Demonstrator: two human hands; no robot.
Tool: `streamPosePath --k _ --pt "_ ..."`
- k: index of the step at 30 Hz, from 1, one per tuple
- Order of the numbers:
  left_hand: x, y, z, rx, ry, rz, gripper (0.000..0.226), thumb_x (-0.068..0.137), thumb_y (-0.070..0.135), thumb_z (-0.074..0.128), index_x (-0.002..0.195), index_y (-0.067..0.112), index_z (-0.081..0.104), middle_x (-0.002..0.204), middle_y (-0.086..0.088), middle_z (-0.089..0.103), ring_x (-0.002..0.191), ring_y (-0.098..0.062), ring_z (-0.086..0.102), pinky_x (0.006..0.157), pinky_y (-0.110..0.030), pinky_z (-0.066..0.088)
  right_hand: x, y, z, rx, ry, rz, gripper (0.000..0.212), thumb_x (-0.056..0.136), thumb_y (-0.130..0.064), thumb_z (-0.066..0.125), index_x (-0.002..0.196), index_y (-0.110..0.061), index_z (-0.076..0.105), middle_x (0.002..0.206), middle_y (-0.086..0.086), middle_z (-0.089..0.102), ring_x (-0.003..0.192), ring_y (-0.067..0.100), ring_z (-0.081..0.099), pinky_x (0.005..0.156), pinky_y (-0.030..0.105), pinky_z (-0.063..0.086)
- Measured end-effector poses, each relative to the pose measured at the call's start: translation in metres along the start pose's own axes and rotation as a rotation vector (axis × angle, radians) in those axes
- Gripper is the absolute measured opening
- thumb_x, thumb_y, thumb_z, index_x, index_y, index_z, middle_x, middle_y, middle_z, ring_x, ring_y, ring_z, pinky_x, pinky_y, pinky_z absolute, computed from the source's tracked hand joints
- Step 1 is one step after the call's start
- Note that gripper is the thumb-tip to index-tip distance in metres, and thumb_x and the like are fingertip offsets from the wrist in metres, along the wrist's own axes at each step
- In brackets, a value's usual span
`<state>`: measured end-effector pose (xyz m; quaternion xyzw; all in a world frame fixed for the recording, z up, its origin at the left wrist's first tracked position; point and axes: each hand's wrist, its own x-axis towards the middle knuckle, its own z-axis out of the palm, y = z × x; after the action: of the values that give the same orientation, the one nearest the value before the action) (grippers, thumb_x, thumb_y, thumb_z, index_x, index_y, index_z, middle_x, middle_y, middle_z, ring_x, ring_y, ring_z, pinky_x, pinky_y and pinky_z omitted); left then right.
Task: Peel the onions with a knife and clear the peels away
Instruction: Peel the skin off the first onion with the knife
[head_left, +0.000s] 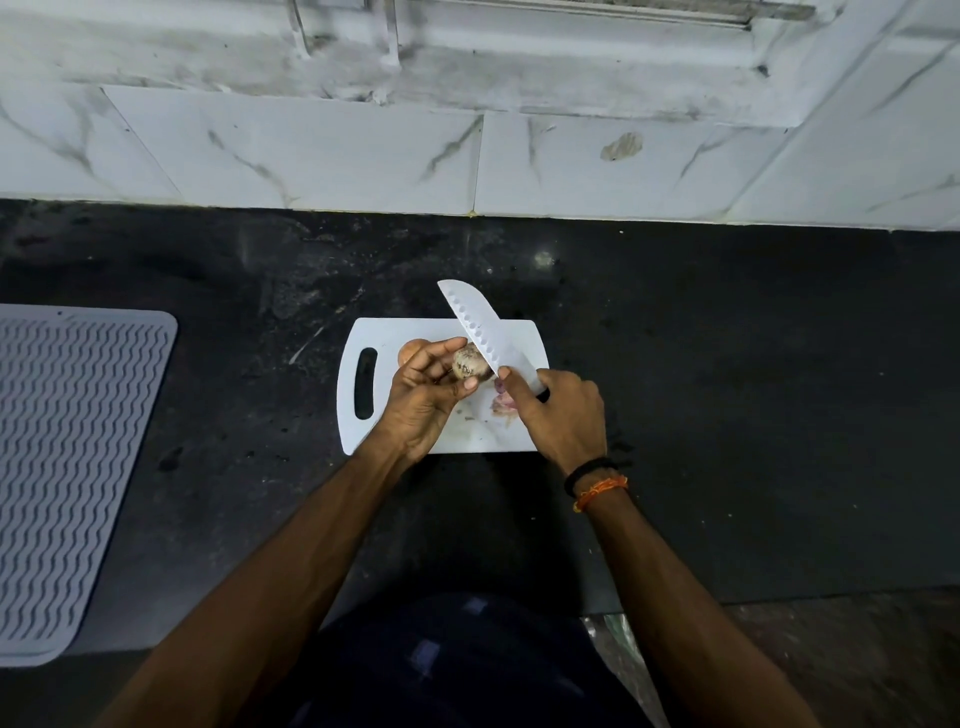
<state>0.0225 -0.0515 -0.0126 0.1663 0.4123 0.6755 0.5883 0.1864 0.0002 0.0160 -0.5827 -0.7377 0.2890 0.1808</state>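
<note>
A white cutting board (447, 332) with a handle slot lies on the black counter. Above it my left hand (423, 395) holds a brownish onion (467, 362) between fingers and thumb. My right hand (558, 415) grips the handle of a white-bladed knife (475, 322), whose blade points up and left, its edge resting against the onion's right side. A second onion (408, 353) peeks out behind my left fingers. A few pinkish peels (503, 408) lie on the board between my hands.
A grey ribbed silicone mat (78, 467) lies at the left on the black counter (727, 389). White marble-look wall tiles (311, 150) rise behind the counter. The counter's front edge runs at lower right.
</note>
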Motion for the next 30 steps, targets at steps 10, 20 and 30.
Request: streamPosePath --k 10,20,30 --pt "0.0014 0.0031 0.0024 0.081 0.009 0.005 0.049 0.079 -0.032 0.051 0.118 -0.003 0.060 0.095 0.016 0.072 0.108 -0.018 0.068 0.097 -0.038 0.055 -0.0007 -0.0012 0.0031 -0.031 -0.016 -0.015 0.051 0.092 -0.060 0.056 0.071 -0.015 0.069 0.058 -0.013 0.056 0.057 0.011 0.058 0.057 0.024 0.048" --pt "0.0009 0.0046 0.0023 0.083 0.029 -0.046 0.047 0.083 -0.030 0.049 0.117 0.001 0.061 0.094 0.014 0.075 0.104 -0.016 0.071 0.099 -0.044 0.051 0.0020 -0.0003 0.0017 -0.071 -0.028 -0.026 0.049 0.092 -0.062 0.055 0.063 -0.023 0.059 0.052 -0.014 0.051 0.051 0.010 0.053 0.052 0.018 0.034" --pt "0.0014 0.0034 0.0001 0.051 0.009 -0.077 0.057 0.082 -0.030 0.050 0.132 -0.003 0.055 0.104 0.006 0.076 0.108 -0.024 0.070 0.103 -0.043 0.050 0.0082 -0.0018 0.0020 -0.052 -0.038 0.022 0.053 0.093 -0.057 0.058 0.060 -0.015 0.058 0.048 -0.013 0.047 0.050 0.010 0.050 0.049 0.021 0.032"
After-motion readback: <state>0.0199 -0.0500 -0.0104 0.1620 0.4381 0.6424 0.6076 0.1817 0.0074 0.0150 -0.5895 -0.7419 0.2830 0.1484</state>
